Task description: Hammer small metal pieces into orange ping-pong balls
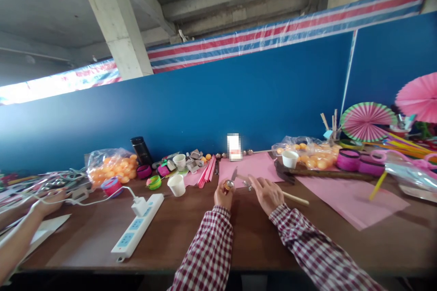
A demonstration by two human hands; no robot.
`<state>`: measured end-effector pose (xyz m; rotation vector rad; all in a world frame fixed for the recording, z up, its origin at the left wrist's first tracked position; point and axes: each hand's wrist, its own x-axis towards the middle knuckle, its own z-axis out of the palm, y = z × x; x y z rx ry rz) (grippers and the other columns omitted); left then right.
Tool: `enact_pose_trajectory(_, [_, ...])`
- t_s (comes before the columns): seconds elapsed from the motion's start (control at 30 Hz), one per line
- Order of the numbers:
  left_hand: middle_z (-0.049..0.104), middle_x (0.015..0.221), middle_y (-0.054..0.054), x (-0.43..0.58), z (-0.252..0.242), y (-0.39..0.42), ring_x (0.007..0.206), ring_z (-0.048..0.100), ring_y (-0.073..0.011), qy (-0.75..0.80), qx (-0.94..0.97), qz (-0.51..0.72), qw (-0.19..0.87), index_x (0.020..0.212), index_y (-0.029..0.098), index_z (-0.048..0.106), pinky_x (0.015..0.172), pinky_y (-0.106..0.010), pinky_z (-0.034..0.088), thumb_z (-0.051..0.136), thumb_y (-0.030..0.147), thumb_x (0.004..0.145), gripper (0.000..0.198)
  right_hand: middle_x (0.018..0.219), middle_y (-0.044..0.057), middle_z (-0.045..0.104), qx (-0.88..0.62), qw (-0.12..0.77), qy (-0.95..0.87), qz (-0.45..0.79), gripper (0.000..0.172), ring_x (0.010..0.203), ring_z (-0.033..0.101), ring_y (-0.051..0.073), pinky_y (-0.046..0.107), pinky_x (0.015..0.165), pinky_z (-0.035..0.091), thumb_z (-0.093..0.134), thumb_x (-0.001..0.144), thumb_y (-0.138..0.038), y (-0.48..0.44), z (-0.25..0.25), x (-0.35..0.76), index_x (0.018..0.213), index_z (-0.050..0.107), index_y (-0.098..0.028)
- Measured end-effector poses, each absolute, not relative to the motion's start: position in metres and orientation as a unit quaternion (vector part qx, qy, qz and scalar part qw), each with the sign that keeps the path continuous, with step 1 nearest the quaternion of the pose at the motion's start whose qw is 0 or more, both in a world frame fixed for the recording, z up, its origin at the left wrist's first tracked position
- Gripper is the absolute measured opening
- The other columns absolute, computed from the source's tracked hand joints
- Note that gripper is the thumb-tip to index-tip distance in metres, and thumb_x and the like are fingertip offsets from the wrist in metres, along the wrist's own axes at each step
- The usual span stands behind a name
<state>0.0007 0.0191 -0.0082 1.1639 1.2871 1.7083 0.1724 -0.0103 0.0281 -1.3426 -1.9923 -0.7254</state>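
Observation:
My left hand [222, 196] is closed around a small round metal piece [229, 185], held near the front edge of a pink paper sheet [251, 166]. My right hand [266, 192] lies just to the right with its fingers stretched forward over a wooden-handled hammer [295, 198], its fingertips touching the handle close to the head. Both sleeves are red-and-white checked.
A white power strip [136, 229] lies at left on the brown table [191, 236]. Paper cups [176, 185], bags of orange balls [112, 166], pink ribbon rolls [348, 160] and paper fans [367, 121] line the blue wall. Another person's arm [23, 232] rests at far left.

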Motion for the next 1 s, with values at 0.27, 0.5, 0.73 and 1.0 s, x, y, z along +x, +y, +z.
enact_pose_trajectory(0.27, [0.064,0.078,-0.005,0.005,-0.005,0.016,0.068,0.06,-0.014,0.506,0.445,0.646,0.36,0.089,0.014,0.061,0.066,-0.026,0.048,0.066,0.007,0.048,0.042,0.077,0.002,0.057,-0.493,0.288,-0.775,-0.272,0.041,0.067,0.046,0.012,0.026,0.062,0.028,0.038,0.083,-0.013,-0.009,0.025,0.171,0.122,0.04,-0.027])
enact_pose_trajectory(0.5, [0.063,0.076,-0.003,0.006,0.003,0.012,0.067,0.06,-0.013,0.505,0.43,0.655,0.361,0.084,0.014,0.06,0.065,-0.024,0.048,0.065,0.004,0.046,0.039,0.078,0.003,0.056,-0.512,0.297,-0.76,-0.268,0.04,0.069,0.047,0.012,0.026,0.063,0.028,0.037,0.085,-0.019,-0.008,0.024,0.172,0.124,0.038,-0.026])
enact_pose_trajectory(0.73, [0.063,0.079,-0.004,0.006,0.003,0.012,0.071,0.06,-0.0138,0.487,0.433,0.666,0.364,0.085,0.014,0.059,0.067,-0.025,0.047,0.064,0.005,0.048,0.038,0.078,0.003,0.057,-0.525,0.317,-0.742,-0.27,0.038,0.069,0.047,0.013,0.026,0.063,0.028,0.034,0.086,-0.023,-0.008,0.027,0.173,0.124,0.039,-0.025])
enact_pose_trajectory(1.0, [0.063,0.083,-0.005,0.005,-0.004,0.016,0.076,0.06,-0.0144,0.444,0.456,0.671,0.38,0.088,0.014,0.054,0.071,-0.027,0.046,0.064,0.004,0.049,0.041,0.078,0.003,0.057,-0.532,0.288,-0.748,-0.273,0.039,0.068,0.048,0.012,0.025,0.061,0.029,0.034,0.086,-0.021,-0.007,0.026,0.173,0.124,0.037,-0.025])
